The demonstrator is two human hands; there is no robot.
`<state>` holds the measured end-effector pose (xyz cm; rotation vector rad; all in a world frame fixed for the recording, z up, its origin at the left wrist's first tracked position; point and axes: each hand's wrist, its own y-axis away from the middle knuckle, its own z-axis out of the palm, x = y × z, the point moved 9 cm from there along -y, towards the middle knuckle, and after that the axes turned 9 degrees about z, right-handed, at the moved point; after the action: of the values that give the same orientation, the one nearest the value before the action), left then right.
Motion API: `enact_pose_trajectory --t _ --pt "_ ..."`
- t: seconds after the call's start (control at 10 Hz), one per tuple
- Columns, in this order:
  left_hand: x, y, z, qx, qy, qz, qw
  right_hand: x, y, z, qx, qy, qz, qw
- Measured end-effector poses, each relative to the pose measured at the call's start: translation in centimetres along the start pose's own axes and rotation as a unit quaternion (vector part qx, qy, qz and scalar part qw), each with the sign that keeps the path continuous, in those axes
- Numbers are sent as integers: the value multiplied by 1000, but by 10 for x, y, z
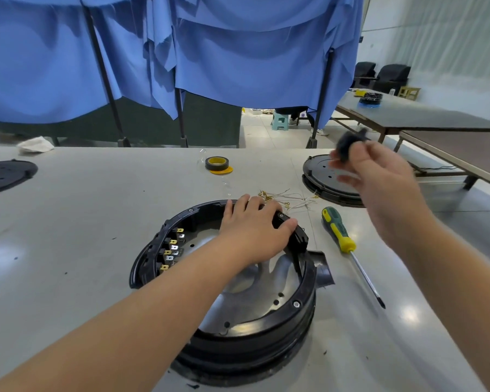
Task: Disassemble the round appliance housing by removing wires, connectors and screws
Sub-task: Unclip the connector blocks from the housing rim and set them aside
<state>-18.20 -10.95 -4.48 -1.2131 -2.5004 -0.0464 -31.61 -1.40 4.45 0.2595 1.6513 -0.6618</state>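
The round black appliance housing (300, 309) sits on the grey table in front of me, open side up, with a shiny metal floor and a row of brass and silver connector tabs (172, 250) along its left inner wall. My left hand (252, 227) grips the housing's far rim, fingers curled over the edge. My right hand (379, 176) is raised above the table to the right, blurred, holding a small black part (347, 142) in its fingertips. A bundle of thin loose wires (289, 198) lies just beyond the housing.
A green-and-yellow screwdriver (343, 236) lies right of the housing, tip toward me. A round black cover (326, 179) lies at the back right, another black plate (6, 175) at the far left. A roll of black tape (217, 164) sits mid-table. Blue curtains hang behind.
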Motion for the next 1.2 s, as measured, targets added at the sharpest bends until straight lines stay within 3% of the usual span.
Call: enact_pose_trajectory --t 0.2,0.4,0.6,0.9,1.2 --pt "-1 0 -1 1 -5 -5 1000 42 -21 32 -59 199 43 977" --pt "-1 0 2 -9 -9 2 1000 93 -41 29 -2 315 65 947" --pt "0 3 4 -4 -27 9 1000 115 -63 38 16 451 56 891" --pt "1 3 6 -5 -27 7 1000 122 -76 54 11 459 54 887" --pt "1 2 5 -8 -31 8 999 87 -49 23 15 446 19 895"
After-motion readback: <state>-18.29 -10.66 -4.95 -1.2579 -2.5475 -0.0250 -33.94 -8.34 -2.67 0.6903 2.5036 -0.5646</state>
